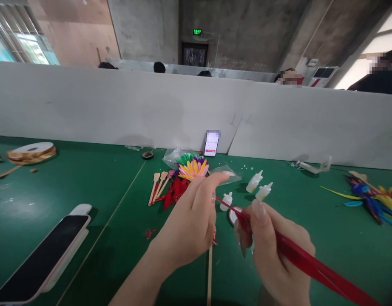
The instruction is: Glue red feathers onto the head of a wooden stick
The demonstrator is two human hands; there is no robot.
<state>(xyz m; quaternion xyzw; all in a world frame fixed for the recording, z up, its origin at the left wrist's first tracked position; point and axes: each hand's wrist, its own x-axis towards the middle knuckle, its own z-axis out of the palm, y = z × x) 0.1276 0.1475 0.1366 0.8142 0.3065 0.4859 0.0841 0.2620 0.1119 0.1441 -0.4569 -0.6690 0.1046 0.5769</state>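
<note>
My left hand (197,212) is closed around the upper part of a thin wooden stick (210,272), index finger pointing right. Something red shows on the stick just below that hand, and the fingertips' grip is partly hidden. Between finger and thumb, my right hand (279,242) pinches a red ribbon (311,259). One narrow end of the ribbon stretches to my left hand; its wide end trails to the lower right. Behind the right fingers is a small round white piece (233,216), partly covered. A flower of yellow and pink petals (193,169) shows beyond my left hand.
Small white bottles (254,182) stand beyond my hands. Red feathers (174,193) and small wooden paddles (154,189) lie left of them. A dark-screened phone (39,259) is near left; another phone (211,143) leans on the white partition (135,110). Colourful feathers (371,197) lie right.
</note>
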